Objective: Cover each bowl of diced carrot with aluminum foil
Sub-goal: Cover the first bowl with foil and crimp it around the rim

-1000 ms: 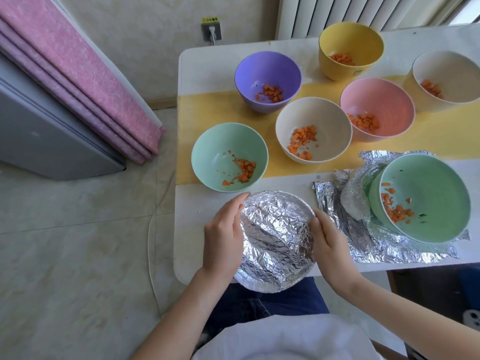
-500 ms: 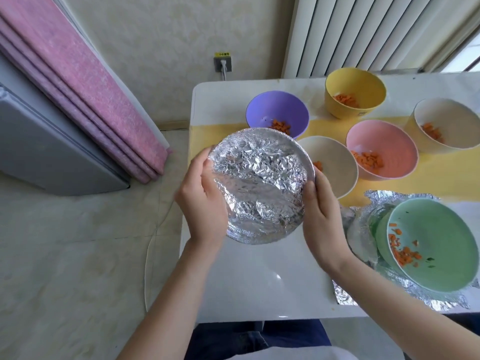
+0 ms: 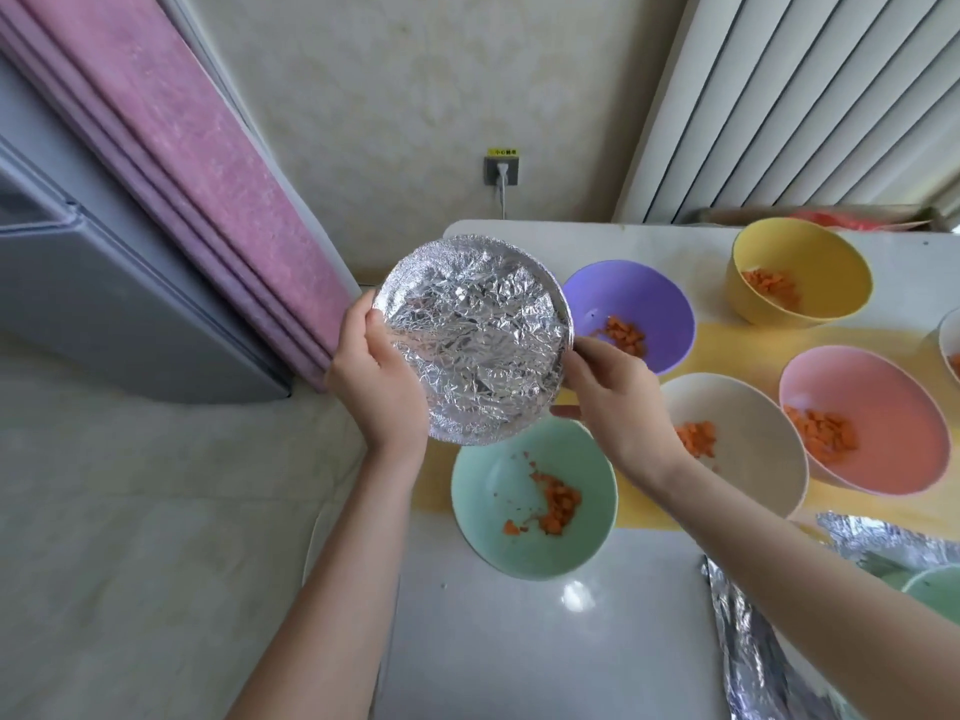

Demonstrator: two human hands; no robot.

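Foil-covered bowl (image 3: 475,337): carried farther out than half a second ago, now held in the air over the far left corner of the table (image 3: 519,641), at 12 o'clock from the green bowl (image 3: 483,543) and 9 o'clock from the purple bowl (image 3: 644,298). Left hand (image 3: 376,387): fingers curled round the rim at 9 o'clock. Right hand (image 3: 613,402): thumb and fingers clasping the rim at 4 o'clock. Surface: crinkled silver, stretched across the whole mouth, tucked round the rim. Loose foil sheet (image 3: 748,652): on the table at 4 o'clock, well apart.
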